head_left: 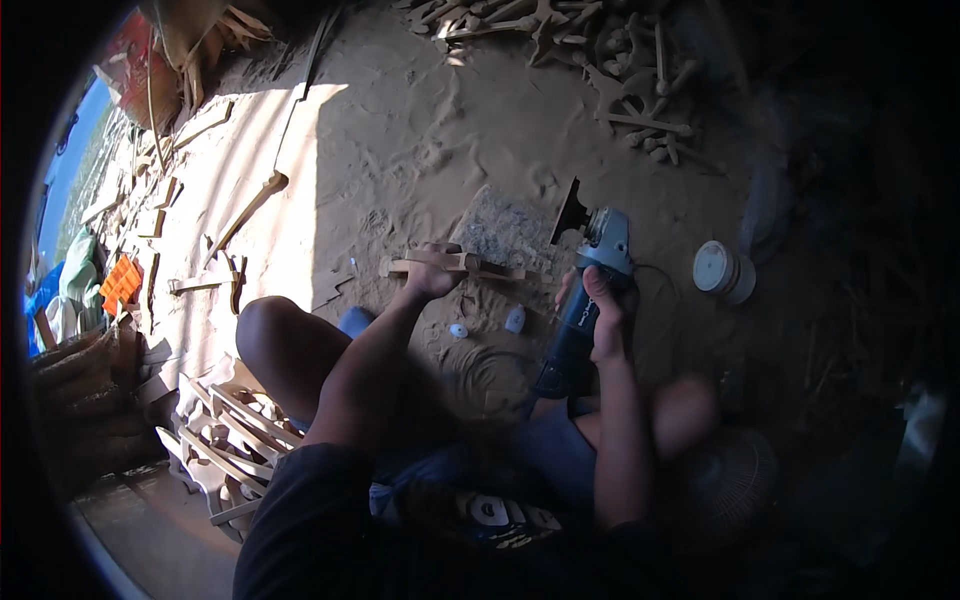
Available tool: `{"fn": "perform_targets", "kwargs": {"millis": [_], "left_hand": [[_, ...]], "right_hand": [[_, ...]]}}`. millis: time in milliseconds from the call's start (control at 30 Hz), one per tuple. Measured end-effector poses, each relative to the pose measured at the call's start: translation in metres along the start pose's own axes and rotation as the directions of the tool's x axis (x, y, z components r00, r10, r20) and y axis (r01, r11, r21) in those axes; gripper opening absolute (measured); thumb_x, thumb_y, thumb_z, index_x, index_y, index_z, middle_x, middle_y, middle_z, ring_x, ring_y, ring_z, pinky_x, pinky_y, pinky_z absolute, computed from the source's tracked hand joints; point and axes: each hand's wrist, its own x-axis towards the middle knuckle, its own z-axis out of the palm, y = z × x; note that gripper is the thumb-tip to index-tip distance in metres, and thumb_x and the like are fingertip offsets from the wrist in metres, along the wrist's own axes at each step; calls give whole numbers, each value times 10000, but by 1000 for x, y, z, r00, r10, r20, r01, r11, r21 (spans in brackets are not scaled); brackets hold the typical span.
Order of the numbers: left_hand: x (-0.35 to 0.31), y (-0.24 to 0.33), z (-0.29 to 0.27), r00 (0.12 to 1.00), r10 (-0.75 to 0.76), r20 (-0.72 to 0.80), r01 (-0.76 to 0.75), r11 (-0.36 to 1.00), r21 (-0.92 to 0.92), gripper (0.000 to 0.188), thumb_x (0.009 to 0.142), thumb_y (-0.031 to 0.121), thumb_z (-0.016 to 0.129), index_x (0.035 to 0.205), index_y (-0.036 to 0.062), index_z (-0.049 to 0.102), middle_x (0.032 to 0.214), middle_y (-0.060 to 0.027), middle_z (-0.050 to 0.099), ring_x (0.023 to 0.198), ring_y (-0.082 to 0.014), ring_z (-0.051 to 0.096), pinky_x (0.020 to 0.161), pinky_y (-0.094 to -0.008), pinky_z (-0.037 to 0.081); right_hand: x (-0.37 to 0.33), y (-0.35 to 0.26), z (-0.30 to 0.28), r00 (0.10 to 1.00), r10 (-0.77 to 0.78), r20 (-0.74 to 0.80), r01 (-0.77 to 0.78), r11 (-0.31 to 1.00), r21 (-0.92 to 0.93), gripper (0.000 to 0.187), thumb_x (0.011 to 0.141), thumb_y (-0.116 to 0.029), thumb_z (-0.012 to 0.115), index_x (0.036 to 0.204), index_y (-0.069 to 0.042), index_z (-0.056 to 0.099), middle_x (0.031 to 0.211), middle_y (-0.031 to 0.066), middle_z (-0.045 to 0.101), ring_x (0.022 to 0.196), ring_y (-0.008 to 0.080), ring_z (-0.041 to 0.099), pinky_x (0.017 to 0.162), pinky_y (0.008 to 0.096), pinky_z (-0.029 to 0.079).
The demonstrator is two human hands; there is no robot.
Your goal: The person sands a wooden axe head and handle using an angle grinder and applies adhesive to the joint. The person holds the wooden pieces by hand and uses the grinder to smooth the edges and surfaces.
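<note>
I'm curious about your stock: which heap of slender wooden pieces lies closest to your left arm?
The brighter tan wooden heap at lower left, beside the left arm; the shaded brown wooden heap lies beyond the blue-black grinder.

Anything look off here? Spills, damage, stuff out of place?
Mostly untidiness: wooden pieces lie in a tangled heap at the far side, and one long piece lies apart in the sunlit patch. The angle grinder in the right hand shows no obvious damage.
</note>
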Motion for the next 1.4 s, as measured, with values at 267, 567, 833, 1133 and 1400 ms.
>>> {"fn": "perform_targets", "kwargs": {"millis": [267,567,833,1133,1400], "left_hand": [[0,-6,2,997,3,-72,-3,1000,13,237,757,307,763,745,77,707,754,-183,694,734,-420,701,648,-503,544],[8,-9,2,999,-35,-28,36,998,50,285,754,384,732,754,101,700,786,-165,718,787,-421,709,701,-516,554],[10,-8,7,998,-28,-56,34,994,103,259,763,379,709,746,121,691,776,-153,716,794,-412,707,689,-504,548],[11,-8,9,998,-25,-50,30,994,108,258,796,376,705,761,121,707,805,-153,734,821,-407,720,705,-502,556],[8,-11,8,999,-30,22,28,998,54,277,819,386,721,822,110,743,853,-164,754,863,-412,730,761,-504,577]], "right_hand": [[13,27,25,991,-129,-31,90,825,-558,660,855,-289,898,1303,30,535,1113,120,684,980,200,688,895,366,567],[11,51,53,998,-67,6,47,636,-770,816,813,-346,904,1336,77,442,1129,248,689,995,326,724,883,460,569],[21,48,54,988,-156,-6,87,584,-807,650,836,-206,899,1269,70,500,1062,142,684,918,191,690,844,362,564],[26,51,55,977,-213,-2,114,532,-839,712,801,-266,908,1246,89,480,1037,264,712,913,369,753,812,466,585],[22,49,66,984,-173,-34,63,526,-848,739,792,-266,897,1287,61,456,1018,269,743,934,408,774,829,486,599]]}}
